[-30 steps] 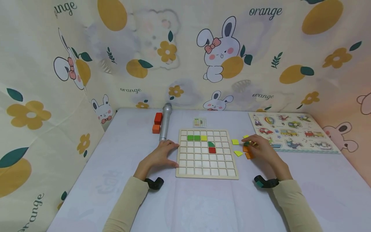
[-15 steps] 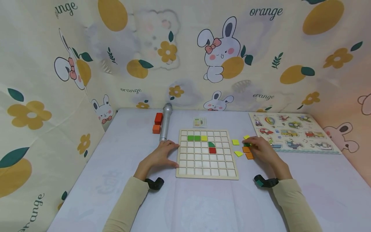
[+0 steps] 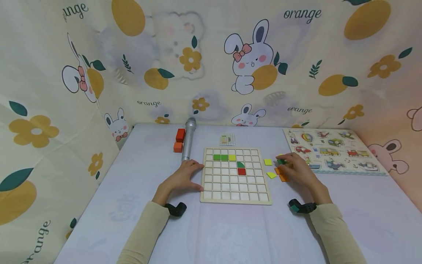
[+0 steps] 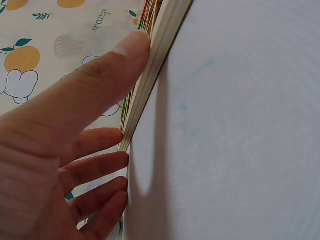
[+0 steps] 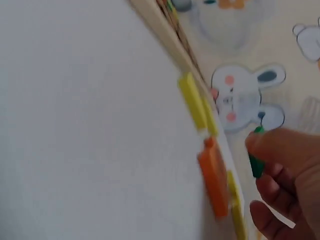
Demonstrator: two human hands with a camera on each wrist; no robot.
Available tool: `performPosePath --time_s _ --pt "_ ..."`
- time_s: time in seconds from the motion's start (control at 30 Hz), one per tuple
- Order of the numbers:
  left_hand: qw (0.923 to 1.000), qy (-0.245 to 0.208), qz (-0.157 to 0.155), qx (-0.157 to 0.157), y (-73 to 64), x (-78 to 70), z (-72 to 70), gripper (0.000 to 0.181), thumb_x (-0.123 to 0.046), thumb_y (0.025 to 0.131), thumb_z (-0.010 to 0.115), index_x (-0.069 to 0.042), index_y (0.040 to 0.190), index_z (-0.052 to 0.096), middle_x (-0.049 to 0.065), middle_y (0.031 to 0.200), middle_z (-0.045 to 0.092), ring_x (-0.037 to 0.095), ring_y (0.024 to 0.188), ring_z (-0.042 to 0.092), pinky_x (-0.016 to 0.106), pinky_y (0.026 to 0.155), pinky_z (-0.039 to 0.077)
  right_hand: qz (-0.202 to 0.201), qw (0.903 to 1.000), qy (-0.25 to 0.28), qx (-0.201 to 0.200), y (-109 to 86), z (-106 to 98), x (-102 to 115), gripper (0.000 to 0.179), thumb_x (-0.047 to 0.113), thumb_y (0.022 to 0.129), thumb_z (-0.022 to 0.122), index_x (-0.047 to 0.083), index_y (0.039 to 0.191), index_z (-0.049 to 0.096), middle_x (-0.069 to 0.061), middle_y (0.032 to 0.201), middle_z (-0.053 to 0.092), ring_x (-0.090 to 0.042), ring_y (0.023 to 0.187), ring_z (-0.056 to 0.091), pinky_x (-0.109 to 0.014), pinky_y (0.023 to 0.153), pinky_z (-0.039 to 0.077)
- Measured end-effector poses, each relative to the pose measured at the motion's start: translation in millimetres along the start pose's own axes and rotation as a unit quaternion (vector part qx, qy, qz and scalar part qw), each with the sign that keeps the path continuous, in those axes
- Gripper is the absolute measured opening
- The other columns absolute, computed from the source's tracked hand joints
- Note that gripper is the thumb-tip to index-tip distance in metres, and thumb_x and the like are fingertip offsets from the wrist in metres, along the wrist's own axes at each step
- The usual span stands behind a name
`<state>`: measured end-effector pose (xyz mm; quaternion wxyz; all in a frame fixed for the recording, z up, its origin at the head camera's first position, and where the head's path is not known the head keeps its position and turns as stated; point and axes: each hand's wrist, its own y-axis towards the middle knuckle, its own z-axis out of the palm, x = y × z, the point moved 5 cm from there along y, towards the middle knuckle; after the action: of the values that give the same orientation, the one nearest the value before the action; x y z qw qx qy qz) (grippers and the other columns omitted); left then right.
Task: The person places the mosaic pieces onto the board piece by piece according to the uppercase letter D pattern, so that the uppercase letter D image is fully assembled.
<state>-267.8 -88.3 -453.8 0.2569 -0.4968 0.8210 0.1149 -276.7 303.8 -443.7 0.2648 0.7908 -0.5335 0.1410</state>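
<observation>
My left hand (image 3: 182,179) rests its thumb and fingertips against the left edge of a wooden grid board (image 3: 227,199), fingers fairly straight in the left wrist view. Set in the board are two green squares (image 3: 220,157), a yellow square (image 3: 232,157), a green quarter-round tile (image 3: 240,164) and a red square (image 3: 241,171). Right of the board, my right hand (image 3: 296,169) pinches a small green tile (image 5: 257,156) between thumb and fingers, held up off the table. Below that hand lie orange tiles (image 3: 284,178), partly hidden by the fingers. Near them are a yellow square (image 3: 268,162) and a pointed yellow tile (image 3: 271,175).
A small pattern card (image 3: 227,139) lies behind the board. At the back left, a silver microphone (image 3: 188,141) lies next to red-orange blocks (image 3: 180,135). A picture puzzle board (image 3: 333,152) sits at the right, just beyond my right hand. Printed cloth walls stand around the table.
My right hand shifts slightly toward the board and up, the green tile rising with it. My left hand stays against the board's edge.
</observation>
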Motion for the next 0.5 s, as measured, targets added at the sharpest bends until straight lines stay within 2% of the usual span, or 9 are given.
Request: performPosePath --time_s 0.1,0.2,0.33,0.5 --pt "1.0000 0.003 -0.002 0.000 -0.1 0.2 -0.1 0.084 -0.041 0.064 0.084 -0.016 0.136 0.048 0.004 0.133 0.044 0.022 0.121 0.034 0.042 0.102 0.036 -0.013 0.9992 0.037 -0.002 1.8 3 13 0.030 0.004 0.085 0.065 0.002 0.114 0.063 -0.012 0.104 0.057 -0.021 0.088 0.048 -0.028 0.070 0.045" --pt "1.0000 0.004 -0.004 0.000 -0.5 0.4 -0.4 0.084 -0.041 0.064 0.084 -0.017 0.136 0.048 0.004 0.133 0.044 0.022 0.121 0.033 0.042 0.103 0.036 -0.024 0.9973 0.067 0.018 4.7 12 31 0.030 0.006 0.085 0.066 0.004 0.115 0.063 -0.008 0.103 0.056 -0.018 0.086 0.046 -0.022 0.065 0.044" --pt "1.0000 0.001 -0.002 -0.001 -1.1 -0.3 -0.6 0.083 -0.040 0.064 0.084 -0.016 0.136 0.049 0.004 0.132 0.045 0.022 0.121 0.034 0.042 0.102 0.036 -0.051 0.9929 0.097 0.046 8.0 28 59 0.029 0.007 0.084 0.068 0.007 0.112 0.064 -0.004 0.104 0.056 -0.017 0.087 0.047 -0.022 0.068 0.045" --pt "1.0000 0.001 0.002 -0.001 -0.8 -1.4 -0.3 0.083 -0.040 0.064 0.084 -0.016 0.135 0.049 0.003 0.130 0.045 0.022 0.119 0.034 0.041 0.101 0.037 -0.110 0.9855 0.117 0.055 10.7 45 89 0.021 0.003 0.080 0.071 0.010 0.100 0.067 0.000 0.098 0.060 -0.015 0.082 0.052 -0.025 0.069 0.049"
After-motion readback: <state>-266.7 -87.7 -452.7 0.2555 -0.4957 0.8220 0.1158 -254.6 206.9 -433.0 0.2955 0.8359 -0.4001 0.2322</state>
